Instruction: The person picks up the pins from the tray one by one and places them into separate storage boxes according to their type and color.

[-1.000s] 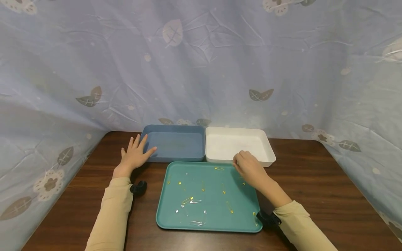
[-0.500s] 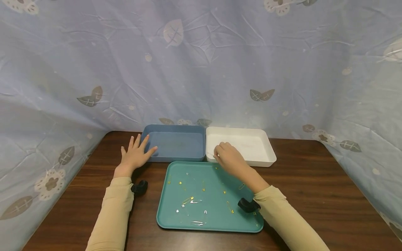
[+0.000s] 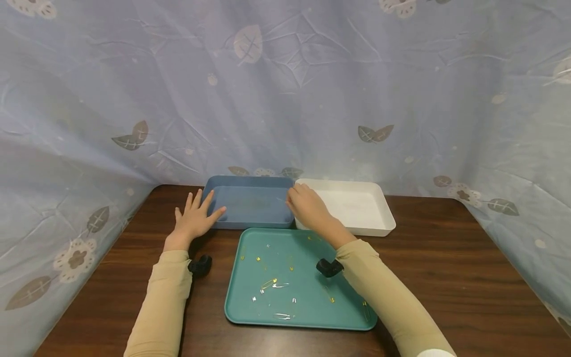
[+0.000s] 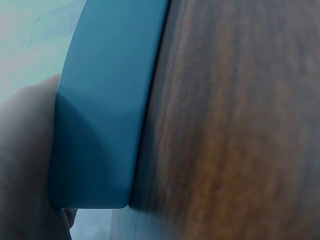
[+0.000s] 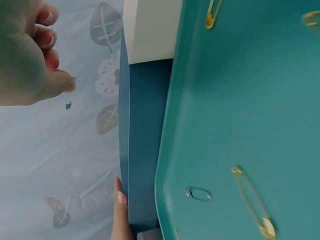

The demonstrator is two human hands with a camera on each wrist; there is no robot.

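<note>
My right hand [image 3: 309, 207] pinches a small silver safety pin [image 5: 68, 105] between thumb and fingers, above the place where the blue tray [image 3: 250, 226] meets the white tray [image 3: 345, 231]. My left hand [image 3: 193, 221] lies with fingers spread over the blue tray's left end. In the left wrist view, this hand [image 4: 25, 160] is beside the tray's blue wall [image 4: 100, 125]. On the green tray [image 3: 301, 326] lie several gold safety pins [image 5: 254, 202] and several silver safety pins [image 5: 199, 194]. My right forearm hides part of the green tray.
All three trays stand on a dark wooden table [image 3: 446, 258], the green one nearest me. A patterned cloth [image 3: 312, 99] hangs behind and at the sides. Black wrist cameras [image 3: 330, 267] jut inward from both wrists.
My right hand has moved left, from the white tray's front edge to the blue tray's right end, carrying the silver safety pin. My left hand has stayed in place.
</note>
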